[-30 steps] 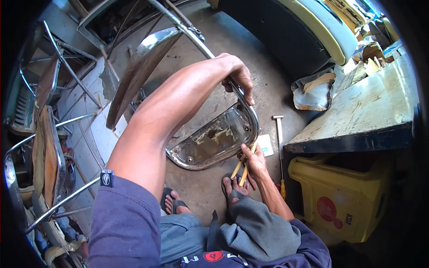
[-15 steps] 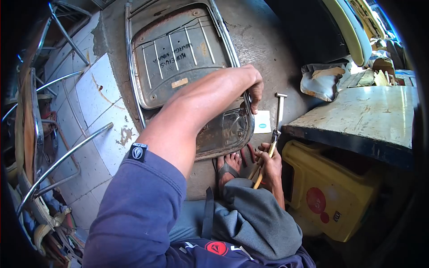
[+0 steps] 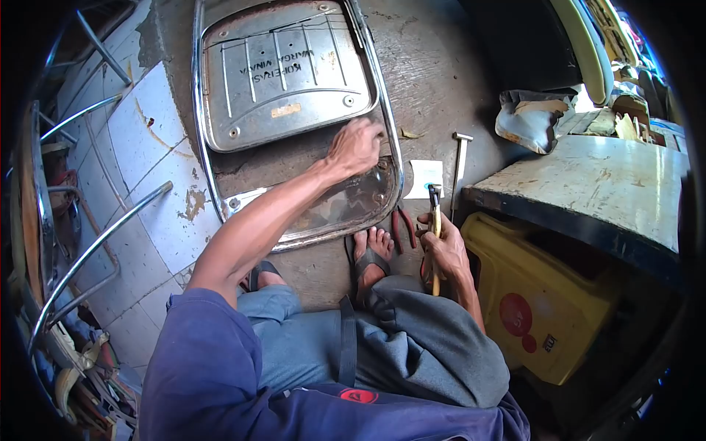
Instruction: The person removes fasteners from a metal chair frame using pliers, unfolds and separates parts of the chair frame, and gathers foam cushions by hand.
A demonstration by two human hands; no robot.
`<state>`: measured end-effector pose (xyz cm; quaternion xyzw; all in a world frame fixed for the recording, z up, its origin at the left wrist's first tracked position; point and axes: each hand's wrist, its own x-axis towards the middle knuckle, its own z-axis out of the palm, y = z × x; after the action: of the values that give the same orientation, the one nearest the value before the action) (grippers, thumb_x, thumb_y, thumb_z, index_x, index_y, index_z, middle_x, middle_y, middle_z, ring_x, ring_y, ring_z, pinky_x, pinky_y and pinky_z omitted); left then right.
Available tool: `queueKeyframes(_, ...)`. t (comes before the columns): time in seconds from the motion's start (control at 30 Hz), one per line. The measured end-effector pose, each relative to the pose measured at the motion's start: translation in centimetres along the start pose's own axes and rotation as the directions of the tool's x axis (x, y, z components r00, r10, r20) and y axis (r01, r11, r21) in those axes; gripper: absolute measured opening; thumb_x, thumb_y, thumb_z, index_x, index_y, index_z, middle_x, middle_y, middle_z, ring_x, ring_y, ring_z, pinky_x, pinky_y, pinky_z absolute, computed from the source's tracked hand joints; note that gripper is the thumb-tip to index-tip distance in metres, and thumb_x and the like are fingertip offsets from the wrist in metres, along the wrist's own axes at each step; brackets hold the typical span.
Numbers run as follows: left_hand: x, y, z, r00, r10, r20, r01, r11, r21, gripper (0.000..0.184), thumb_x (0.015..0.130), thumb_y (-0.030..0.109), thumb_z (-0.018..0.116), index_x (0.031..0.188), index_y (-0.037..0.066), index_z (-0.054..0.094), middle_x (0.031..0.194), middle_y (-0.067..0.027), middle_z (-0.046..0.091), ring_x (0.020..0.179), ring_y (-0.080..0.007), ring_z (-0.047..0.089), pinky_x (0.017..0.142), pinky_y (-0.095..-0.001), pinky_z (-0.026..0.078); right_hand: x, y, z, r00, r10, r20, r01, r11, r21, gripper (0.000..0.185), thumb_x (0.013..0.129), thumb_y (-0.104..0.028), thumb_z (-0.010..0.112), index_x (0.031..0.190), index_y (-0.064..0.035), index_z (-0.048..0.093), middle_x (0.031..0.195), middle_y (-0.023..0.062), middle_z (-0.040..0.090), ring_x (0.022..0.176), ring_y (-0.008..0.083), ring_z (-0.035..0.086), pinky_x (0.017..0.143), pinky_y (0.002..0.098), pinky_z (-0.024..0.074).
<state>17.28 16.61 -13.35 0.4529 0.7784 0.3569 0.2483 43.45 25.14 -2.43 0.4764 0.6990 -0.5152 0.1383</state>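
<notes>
A metal chair frame [image 3: 394, 140] lies on the floor with a grey lettered panel [image 3: 290, 73] and a rusty lower panel [image 3: 323, 209]. Over the gap between the panels, my left hand [image 3: 356, 148] has curled fingers close to the frame's right tube. Its fingertips are slightly blurred, and I cannot make out anything in them. My right hand [image 3: 447, 253] is closed around yellow-handled pliers [image 3: 436, 220], their dark jaws pointing up, away from me. Red-handled pliers [image 3: 404, 229] rest on the floor beside my foot.
A hammer [image 3: 461, 165] and a white card [image 3: 425, 178] lie right of the frame. Further right are a worn table [image 3: 588, 173] and a yellow bin [image 3: 559, 323] below it. Bent chrome tubes [image 3: 103, 253] stand at the left, and a dark padded piece [image 3: 518, 51] at the top right.
The chair frame has come down flat, lettered panel facing up. My left hand has left its outer edge and moved inward. My right hand has moved away from the frame, raising the yellow-handled pliers' jaws.
</notes>
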Motion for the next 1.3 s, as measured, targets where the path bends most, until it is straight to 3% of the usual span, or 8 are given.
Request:
queueKeyframes(0.17,-2.6,-3.0,1.5,0.955,-0.251,0.155,0.277,0.945,-0.176,0.037,0.088,0.025,0.056,0.116,0.004,0.067,0.110,-0.0194,0.067,0.109,-0.0366,0.062,0.096,-0.0432,0.049,1.2,-2.3,0.4,0.989,0.045,0.144,-0.034,0.997,-0.075,0.038,0.081,-0.012,0.057,0.118,-0.0022,0.062,0.087,0.0106,0.064,0.081,0.0215,0.062,0.078,0.0350,0.0496)
queueKeyframes(0.23,-0.8,-2.6,0.8,0.885,-0.326,0.332,0.416,0.875,-0.249,0.046,0.095,0.041,0.051,0.118,0.006,0.068,0.115,-0.0164,0.069,0.109,-0.0313,0.065,0.097,-0.0424,0.047,1.3,-2.3,0.5,0.974,-0.098,0.207,0.139,0.971,-0.196,0.038,0.081,-0.011,0.057,0.118,-0.0021,0.062,0.101,0.0148,0.063,0.091,0.0262,0.063,0.084,0.0378,0.0495)
queueKeyframes(0.4,2.8,-3.3,3.6,0.815,-0.277,0.509,0.467,0.834,-0.294,0.084,0.098,0.068,0.030,0.120,-0.005,0.064,0.125,-0.0256,0.062,0.120,-0.0334,0.056,0.102,-0.0445,0.041,1.2,-4.2,0.8,0.962,-0.075,0.262,0.155,0.942,-0.296,0.040,0.078,-0.011,0.058,0.117,-0.0045,0.063,0.104,0.0191,0.060,0.097,0.0348,0.061,0.090,0.0414,0.0480)
queueKeyframes(0.7,3.6,-3.5,4.7,0.768,-0.225,0.600,0.537,0.737,-0.411,0.091,0.095,0.073,0.034,0.121,-0.010,0.063,0.130,-0.0306,0.056,0.128,-0.0362,0.049,0.107,-0.0467,0.036,1.5,-6.1,0.4,0.955,-0.079,0.284,0.234,0.790,-0.567,0.041,0.077,-0.016,0.064,0.116,-0.0078,0.062,0.097,0.0184,0.059,0.088,0.0300,0.061,0.081,0.0398,0.0492)
queueKeyframes(0.83,3.3,-3.2,4.0,0.746,-0.287,0.601,0.573,0.737,-0.358,0.080,0.094,0.067,0.047,0.116,-0.007,0.067,0.127,-0.0270,0.060,0.122,-0.0358,0.054,0.104,-0.0441,0.039,3.9,-6.7,1.1,0.902,0.197,0.385,-0.146,0.977,-0.157,0.043,0.079,-0.016,0.062,0.121,-0.0060,0.062,0.098,0.0128,0.066,0.083,0.0234,0.066,0.075,0.0381,0.0524)
queueKeyframes(0.97,2.1,-3.3,3.9,0.781,-0.251,0.572,0.604,0.541,-0.585,0.068,0.092,0.063,0.056,0.110,-0.002,0.071,0.119,-0.0223,0.065,0.116,-0.0327,0.057,0.098,-0.0412,0.043,5.9,-7.9,2.1,0.826,0.291,0.483,-0.450,0.855,0.256,0.044,0.078,-0.002,0.053,0.121,0.0010,0.062,0.104,0.0170,0.066,0.083,0.0263,0.067,0.082,0.0395,0.0582)
queueKeyframes(1.13,2.2,-3.5,4.8,0.720,-0.305,0.623,0.690,0.404,-0.600,0.060,0.092,0.060,0.058,0.104,0.002,0.073,0.118,-0.0212,0.064,0.125,-0.0313,0.050,0.105,-0.0458,0.034,8.0,-7.1,2.0,0.728,0.058,0.683,-0.526,0.687,0.501,0.049,0.081,-0.009,0.049,0.128,0.0026,0.050,0.119,0.0267,0.061,0.107,0.0404,0.066,0.091,0.0507,0.0561)
queueKeyframes(1.3,2.1,-2.5,2.7,0.749,-0.266,0.607,0.656,0.426,-0.623,0.058,0.094,0.058,0.056,0.102,0.003,0.073,0.110,-0.0166,0.066,0.117,-0.0258,0.053,0.103,-0.0431,0.035,8.9,-4.3,2.2,0.713,-0.042,0.700,-0.550,0.586,0.596,0.035,0.090,-0.016,0.053,0.121,0.0005,0.054,0.127,0.0281,0.059,0.108,0.0375,0.066,0.091,0.0507,0.0564)
